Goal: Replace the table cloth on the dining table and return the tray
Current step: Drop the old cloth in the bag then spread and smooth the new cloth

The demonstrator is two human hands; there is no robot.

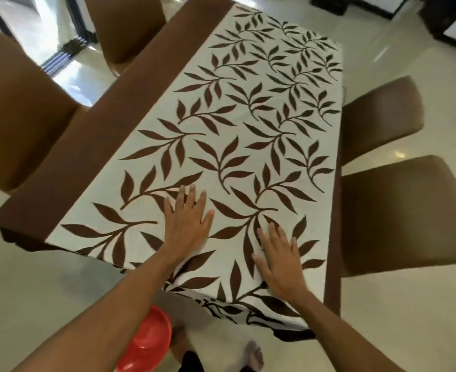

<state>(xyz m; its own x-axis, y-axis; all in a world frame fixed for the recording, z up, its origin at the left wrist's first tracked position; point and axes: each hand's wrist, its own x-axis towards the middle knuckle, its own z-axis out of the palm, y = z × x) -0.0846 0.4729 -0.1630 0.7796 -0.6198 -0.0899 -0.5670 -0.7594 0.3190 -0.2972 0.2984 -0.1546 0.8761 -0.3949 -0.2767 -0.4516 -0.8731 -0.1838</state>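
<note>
Both hands, the left hand and the right hand, lie flat with fingers spread on the cloth; soft and light, it likely creeps, so take it by the hem.

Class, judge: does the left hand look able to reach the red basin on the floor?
Probably yes: the left hand lies empty on the tablecloth, and the red basin sits uncovered beneath its forearm.

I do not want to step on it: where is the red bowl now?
In the head view, the red bowl lies bottom left, below the left forearm, just left of the person's feet.
</note>
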